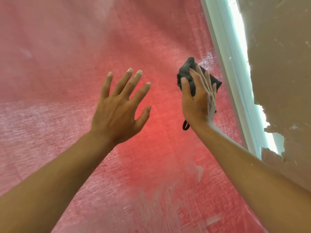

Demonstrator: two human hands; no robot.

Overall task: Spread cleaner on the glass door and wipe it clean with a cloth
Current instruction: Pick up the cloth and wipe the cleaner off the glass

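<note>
Wiping stage. Right hand (197, 101), fingers flat, pressing dark cloth (186, 68) against glass door (67, 47) near white frame (235, 68); left hand (117, 106) spread, holding nothing. Best worked downward in overlapping passes toward white cleaner streaks (161, 206) (probably still wet) below.

cloth (188, 64): dark grey | glass door (67, 47): red woven texture, white smears | frame (235, 64): white

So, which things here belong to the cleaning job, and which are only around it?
Belong to the job:
- glass door
- dark cloth, pressed flat under the right hand
- white cleaner smears
- left hand, fingers spread, holding nothing

Only around:
- white door frame
- brown wall with peeling paint
</note>
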